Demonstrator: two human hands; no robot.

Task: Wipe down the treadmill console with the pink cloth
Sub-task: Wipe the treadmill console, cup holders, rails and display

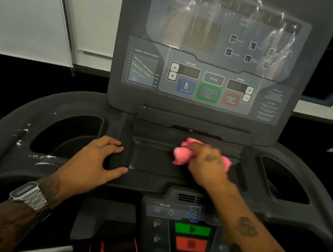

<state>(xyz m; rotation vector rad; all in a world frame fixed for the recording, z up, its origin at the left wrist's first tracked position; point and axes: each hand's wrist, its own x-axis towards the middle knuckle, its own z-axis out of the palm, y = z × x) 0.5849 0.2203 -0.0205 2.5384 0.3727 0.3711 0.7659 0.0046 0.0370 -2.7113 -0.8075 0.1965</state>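
The right hand (207, 164) grips the bunched cloth (182, 155) in the tray (152, 158). The left hand (96, 158) rests open, bracing. Corners likely need firm, overlapping strokes.

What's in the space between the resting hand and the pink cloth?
Only the bare dark floor of the console's shallow tray lies between the left hand and the pink cloth, seen in the head view.

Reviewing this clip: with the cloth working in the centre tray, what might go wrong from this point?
1. The right hand scrubs the pink cloth in the tray, between two sets of start buttons; a stray swipe may press the lower green start button.
2. White residue on the left handlebar may get missed.
3. The display looks streaked and may dry smeared.
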